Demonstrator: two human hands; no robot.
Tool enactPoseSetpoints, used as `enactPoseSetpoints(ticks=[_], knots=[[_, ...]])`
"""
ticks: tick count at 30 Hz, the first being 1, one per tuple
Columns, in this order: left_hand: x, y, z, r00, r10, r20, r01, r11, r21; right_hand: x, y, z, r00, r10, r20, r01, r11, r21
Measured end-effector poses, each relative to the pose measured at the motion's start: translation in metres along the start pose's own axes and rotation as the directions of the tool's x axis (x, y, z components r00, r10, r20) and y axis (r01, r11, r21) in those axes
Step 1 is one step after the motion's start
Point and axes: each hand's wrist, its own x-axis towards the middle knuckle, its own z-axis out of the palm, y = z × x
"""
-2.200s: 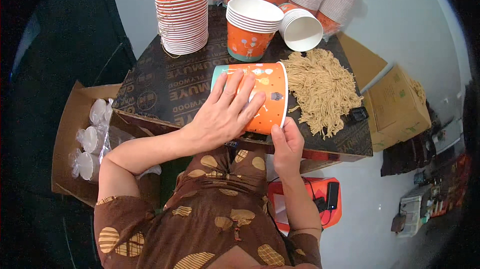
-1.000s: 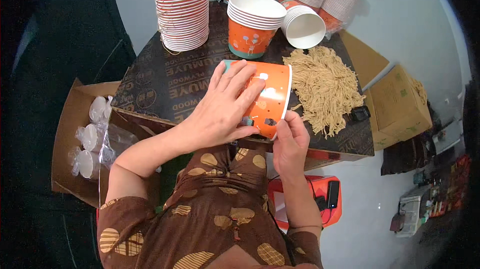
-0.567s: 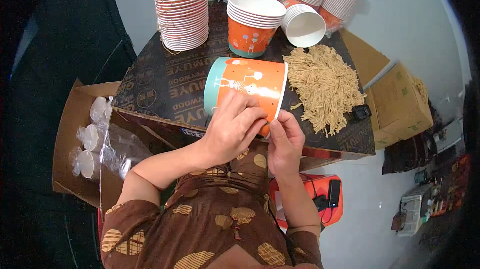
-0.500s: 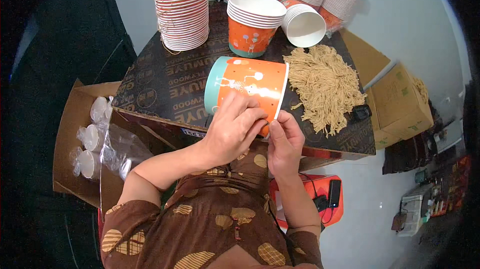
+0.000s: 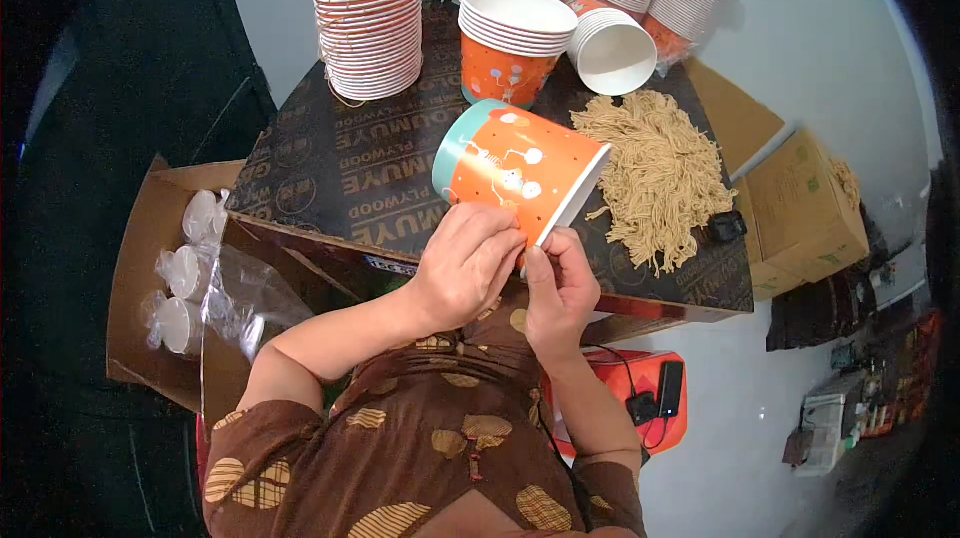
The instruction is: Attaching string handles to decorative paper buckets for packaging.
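An orange paper bucket [image 5: 525, 168] with a teal base band and white drawings lies tilted on its side at the table's front edge, its open rim facing right. My left hand [image 5: 468, 260] is closed, its fingertips bunched against the bucket's wall near the rim; whatever they pinch is hidden. With thumb and fingers closed, my right hand [image 5: 560, 288] grips the near part of the rim. Just right of the bucket lies a loose pile of tan strings [image 5: 660, 178].
Nested buckets stand behind: a tall stack [image 5: 368, 33] with strings hanging on it, a short upright stack [image 5: 515, 38] and one lying down [image 5: 615, 53]. Wrapped stacks line the back. A small black object [image 5: 727, 227] sits by the strings. Open cartons flank the table [image 5: 300, 163].
The bucket has tipped, its rim turning down and its base rising slightly to the right. Both hands have stayed near the rim, the right one shifting a little left and down.
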Motion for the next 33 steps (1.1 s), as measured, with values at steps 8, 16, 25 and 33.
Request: enactPoseSetpoints(ticks=[8, 16, 25, 33], knots=[[-0.005, -0.006, 0.002, 0.998, -0.029, -0.049, 0.031, 0.999, 0.028, 0.001, 0.004, 0.008, 0.995, -0.096, 0.009, 0.096, 0.992, -0.077], [-0.011, -0.013, -0.063, 0.929, -0.327, -0.175, 0.331, 0.944, -0.005, 0.007, 0.016, -0.013, 0.978, -0.195, -0.071, 0.163, 0.935, -0.316], [-0.085, -0.046, -0.167, 0.52, -0.745, -0.418, 0.766, 0.623, -0.158, 0.012, 0.046, -0.034, 0.956, -0.288, -0.055, 0.237, 0.869, -0.434], [-0.161, -0.127, -0.272, 0.478, -0.589, -0.652, 0.877, 0.363, 0.316, 0.01, 0.07, -0.063, 0.983, -0.107, -0.151, 0.046, 0.931, -0.363]])
